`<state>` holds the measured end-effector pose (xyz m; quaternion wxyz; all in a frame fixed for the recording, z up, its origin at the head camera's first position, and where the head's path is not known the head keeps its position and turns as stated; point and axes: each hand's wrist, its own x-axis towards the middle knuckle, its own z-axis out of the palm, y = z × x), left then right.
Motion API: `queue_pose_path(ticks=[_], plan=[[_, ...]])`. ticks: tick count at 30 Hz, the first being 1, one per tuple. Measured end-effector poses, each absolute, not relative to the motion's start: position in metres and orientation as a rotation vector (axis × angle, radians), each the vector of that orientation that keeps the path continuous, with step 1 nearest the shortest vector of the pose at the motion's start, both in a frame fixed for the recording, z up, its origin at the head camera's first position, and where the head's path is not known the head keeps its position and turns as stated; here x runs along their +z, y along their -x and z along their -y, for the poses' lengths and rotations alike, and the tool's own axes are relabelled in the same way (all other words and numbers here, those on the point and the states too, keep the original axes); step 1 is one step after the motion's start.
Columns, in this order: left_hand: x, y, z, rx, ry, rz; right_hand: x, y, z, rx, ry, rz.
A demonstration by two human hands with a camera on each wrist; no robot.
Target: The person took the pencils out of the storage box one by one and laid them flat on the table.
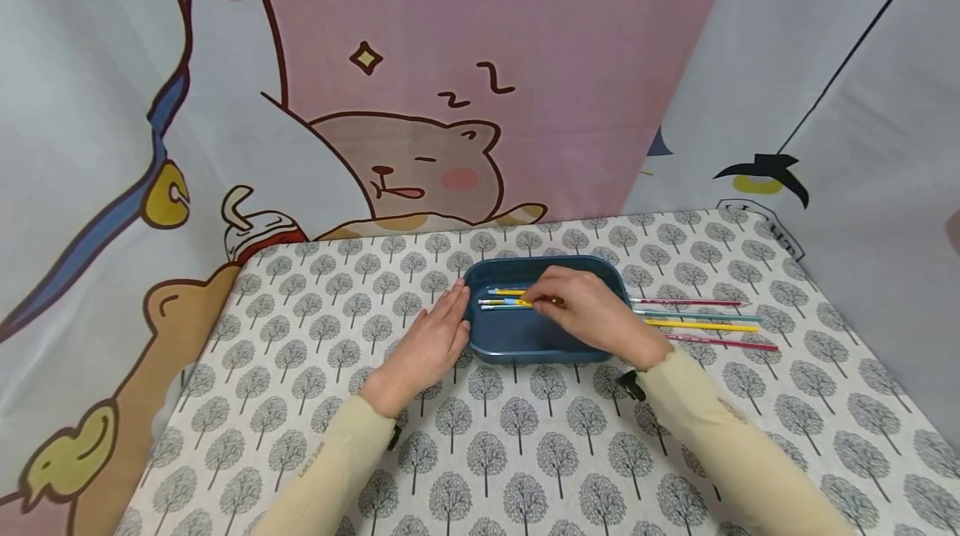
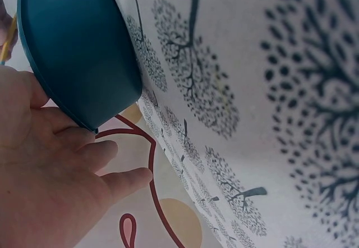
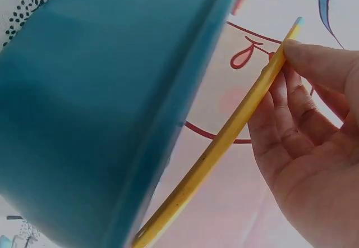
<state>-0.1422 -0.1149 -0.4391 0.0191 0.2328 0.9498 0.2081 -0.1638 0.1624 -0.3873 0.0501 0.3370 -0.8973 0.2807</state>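
Note:
A dark blue rectangular tray with raised walls rests on the table. My left hand touches its left end, fingers mostly straight along the outer wall; in the left wrist view the little finger sticks out past the tray's corner. Over the tray, my right hand pinches a yellow pencil near its light-blue end between thumb and fingers. That pencil slants down past the tray's rim in the right wrist view. Inside the tray, more pencils lie lengthwise, partly hidden by the right hand.
To the right of the tray, several pencils lie side by side on the cloth: a dark red one, a teal one, a yellow one and another red one. A tree-print cloth covers the table; a cartoon-printed curtain hangs behind.

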Motion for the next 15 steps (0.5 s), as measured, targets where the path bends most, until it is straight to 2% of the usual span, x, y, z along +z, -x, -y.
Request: queue_pose_path(ticks=[15], plan=[[-0.44, 0.143, 0.115, 0.634, -0.707, -2.94, -0.375, 0.147, -0.187, 0.889, -1.002, 2.649]])
